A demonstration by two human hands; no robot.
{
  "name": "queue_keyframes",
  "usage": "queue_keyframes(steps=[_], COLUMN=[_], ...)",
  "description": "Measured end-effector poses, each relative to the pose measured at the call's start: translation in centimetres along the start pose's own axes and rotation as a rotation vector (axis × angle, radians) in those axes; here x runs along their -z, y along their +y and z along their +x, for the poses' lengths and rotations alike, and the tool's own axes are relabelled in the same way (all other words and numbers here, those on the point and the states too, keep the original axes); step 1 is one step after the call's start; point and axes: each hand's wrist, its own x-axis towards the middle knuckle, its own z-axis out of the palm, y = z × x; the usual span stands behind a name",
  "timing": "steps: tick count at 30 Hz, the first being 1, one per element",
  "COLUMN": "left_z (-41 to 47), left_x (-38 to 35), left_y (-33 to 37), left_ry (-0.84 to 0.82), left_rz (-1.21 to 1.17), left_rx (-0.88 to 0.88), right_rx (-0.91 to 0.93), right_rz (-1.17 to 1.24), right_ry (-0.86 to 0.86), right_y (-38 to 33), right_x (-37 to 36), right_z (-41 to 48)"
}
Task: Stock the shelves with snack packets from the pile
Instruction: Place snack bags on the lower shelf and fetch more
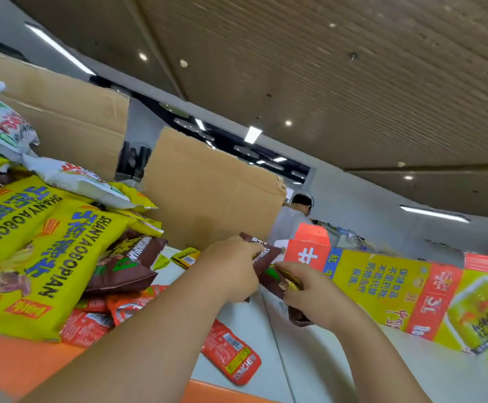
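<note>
Holding one brown snack packet (266,254) in both hands over the white shelf top (324,359). Left hand (231,269) with fingers (245,248) curled round its upper end, right hand (312,292) pinching the lower part. Sitting just beside a yellow-and-red carton (382,283). Pile (47,257) of yellow, brown and red packets heaped off to the left.

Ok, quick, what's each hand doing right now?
Left hand: grips a brown snack packet.
Right hand: also grips brown wrapping lower down; whether it is the same packet cannot be told.
</note>
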Motion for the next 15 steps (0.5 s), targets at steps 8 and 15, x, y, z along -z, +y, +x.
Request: queue_keyframes(steps=[8, 15], left_z=[-1.2, -3.2], left_x=[0.5, -0.3], left_y=[1.7, 5.8], left_ry=[-0.139, -0.326], left_rz=[-0.024, 0.142], left_rx=[-0.118, -0.149], right_rx=[-0.049, -0.355], right_rz=[-0.116, -0.339], right_ry=[-0.034, -0.152], right_y=[2.8, 6.6], right_x=[-1.0, 2.2], right_z=[-3.7, -7.9])
